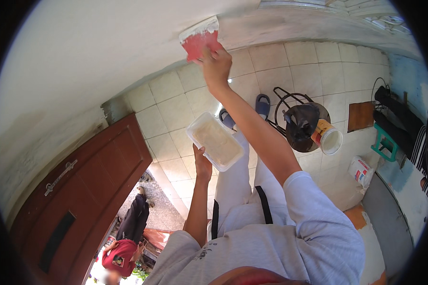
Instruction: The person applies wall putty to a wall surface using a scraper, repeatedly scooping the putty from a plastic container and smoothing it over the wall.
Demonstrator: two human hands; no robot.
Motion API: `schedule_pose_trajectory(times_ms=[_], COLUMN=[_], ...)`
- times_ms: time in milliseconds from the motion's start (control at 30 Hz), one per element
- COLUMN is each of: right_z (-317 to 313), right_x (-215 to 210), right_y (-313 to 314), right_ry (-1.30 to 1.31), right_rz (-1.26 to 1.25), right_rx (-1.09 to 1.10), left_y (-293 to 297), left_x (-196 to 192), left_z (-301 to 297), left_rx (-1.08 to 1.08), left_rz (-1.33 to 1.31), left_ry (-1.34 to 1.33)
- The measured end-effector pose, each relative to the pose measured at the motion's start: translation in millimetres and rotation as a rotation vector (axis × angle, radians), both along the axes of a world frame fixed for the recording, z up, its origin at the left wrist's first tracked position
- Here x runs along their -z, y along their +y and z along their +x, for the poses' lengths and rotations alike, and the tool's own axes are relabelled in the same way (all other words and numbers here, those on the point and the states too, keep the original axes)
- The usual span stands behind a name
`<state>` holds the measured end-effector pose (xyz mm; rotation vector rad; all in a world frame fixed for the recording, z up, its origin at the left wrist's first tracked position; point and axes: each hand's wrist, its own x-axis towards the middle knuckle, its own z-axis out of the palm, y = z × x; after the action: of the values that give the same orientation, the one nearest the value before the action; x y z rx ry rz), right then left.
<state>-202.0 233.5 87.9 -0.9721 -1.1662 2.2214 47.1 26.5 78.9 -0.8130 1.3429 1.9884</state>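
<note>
My right hand (217,69) is closed around a red putty spreader (199,43). White paste coats the spreader's broad edge, which lies against the pale wall (104,42) or very near it. Lower down, my left hand (203,162) grips the side of a rectangular clear plastic tub (216,141); most of its fingers are hidden beneath. A whitish-beige paste covers the tub's bottom. The tub is in front of my legs, below my outstretched right arm.
A stool (302,142) on the tiled floor holds a black plastic bag (301,118) and a paint bucket (329,140). A brown door (90,190) stands at left, with a person in a red shirt (120,261) beyond. Someone in dark trousers (399,123) is near a green stool (384,142).
</note>
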Motion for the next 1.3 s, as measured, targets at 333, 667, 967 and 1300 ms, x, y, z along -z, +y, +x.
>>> schedule_pose_trajectory(times_ms=[333, 667, 967, 1300], right_z=[-11, 50, 193, 251], right_x=[93, -107, -263, -404], right_y=[123, 153, 113, 104], right_ry=[-0.105, -0.031, -0.009, -0.058], right_rz=[-0.469, -0.337, 0.027, 0.696], right_rx=[-0.055, -0.100, -0.444, -0.535], left_y=[4, 1, 28, 91], left_x=[-9, -51, -149, -281], left_z=[-7, -20, -62, -73], left_rx=[-0.029, -0.025, 0.013, 0.036], left_rz=[0.033, 0.010, 0.081, 0.081], left_ry=[-0.027, 0.094, 0.468, 0.797])
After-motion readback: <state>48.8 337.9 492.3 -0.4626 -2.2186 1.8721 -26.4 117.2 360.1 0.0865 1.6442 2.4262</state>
